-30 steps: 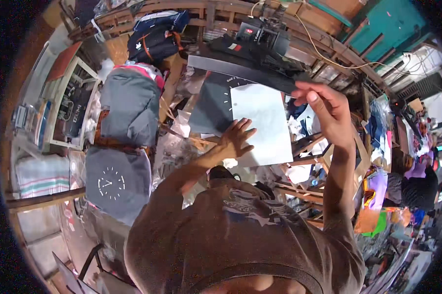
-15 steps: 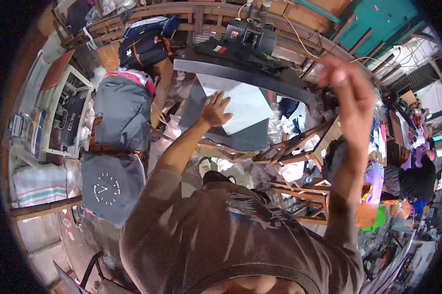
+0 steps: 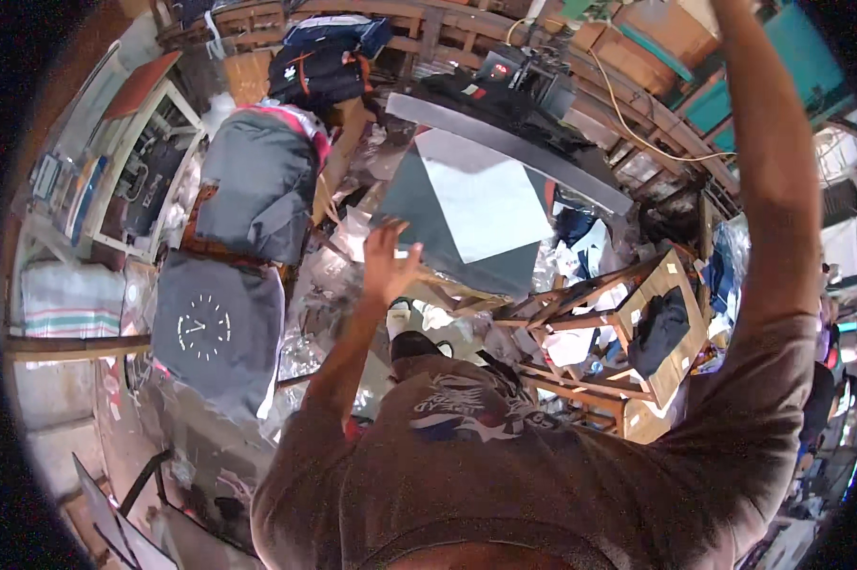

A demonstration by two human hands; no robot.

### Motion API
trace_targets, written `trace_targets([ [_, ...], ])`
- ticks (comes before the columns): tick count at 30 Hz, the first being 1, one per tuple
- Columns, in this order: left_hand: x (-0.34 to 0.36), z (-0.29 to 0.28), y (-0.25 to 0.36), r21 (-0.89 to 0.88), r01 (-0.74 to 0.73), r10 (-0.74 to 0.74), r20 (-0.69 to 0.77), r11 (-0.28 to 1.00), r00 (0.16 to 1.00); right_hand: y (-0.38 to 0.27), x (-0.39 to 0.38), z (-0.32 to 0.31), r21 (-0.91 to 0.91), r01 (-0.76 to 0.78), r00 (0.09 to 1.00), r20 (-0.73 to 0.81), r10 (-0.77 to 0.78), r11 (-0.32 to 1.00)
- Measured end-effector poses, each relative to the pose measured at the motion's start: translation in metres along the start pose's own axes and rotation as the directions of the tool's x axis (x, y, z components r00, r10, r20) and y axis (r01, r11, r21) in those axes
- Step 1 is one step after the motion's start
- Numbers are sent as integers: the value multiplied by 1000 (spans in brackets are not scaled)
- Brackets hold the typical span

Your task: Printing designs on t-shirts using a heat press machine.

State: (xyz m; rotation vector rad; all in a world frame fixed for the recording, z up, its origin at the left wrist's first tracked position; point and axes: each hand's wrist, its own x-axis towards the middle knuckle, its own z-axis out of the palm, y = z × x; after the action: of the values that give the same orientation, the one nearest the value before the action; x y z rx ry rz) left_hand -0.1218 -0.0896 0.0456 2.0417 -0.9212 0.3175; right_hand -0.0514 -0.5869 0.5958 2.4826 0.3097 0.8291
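A white sheet [image 3: 490, 209] lies tilted over a dark grey cloth [image 3: 411, 195] on the flat bed of what looks like a heat press. Behind them runs the long edge of the press's upper plate [image 3: 504, 142]. At the cloth's near left corner is my left hand [image 3: 389, 266], its fingers spread and nothing held; whether they touch the cloth I cannot tell. My right forearm [image 3: 778, 161] reaches up past the top edge of the picture, so the right hand is out of sight.
On the left stand a stack of dark grey cloths [image 3: 257, 185] and a nearer cloth with a white clock-like print [image 3: 219, 332]. A wooden rack [image 3: 680, 323] holding a black cloth is at right. Above, a control box with a red display [image 3: 503, 71] sits near a hanging cable [image 3: 628, 100].
My left hand has come off the white sheet and moved back to the cloth's near left corner. My right arm has gone up and forward, taking the hand out of view.
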Motion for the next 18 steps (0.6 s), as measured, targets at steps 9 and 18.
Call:
trace_targets([
  [9, -246, -50, -71, 255, 643, -657, -36, 723, 753, -335, -102, -28, 21, -470, 872, -140, 468, 882],
  [18, -432, 9, -139, 68, 880, -857, 273, 471, 438, -510, -229, 25, 515, -451, 892, 261, 368, 729],
])
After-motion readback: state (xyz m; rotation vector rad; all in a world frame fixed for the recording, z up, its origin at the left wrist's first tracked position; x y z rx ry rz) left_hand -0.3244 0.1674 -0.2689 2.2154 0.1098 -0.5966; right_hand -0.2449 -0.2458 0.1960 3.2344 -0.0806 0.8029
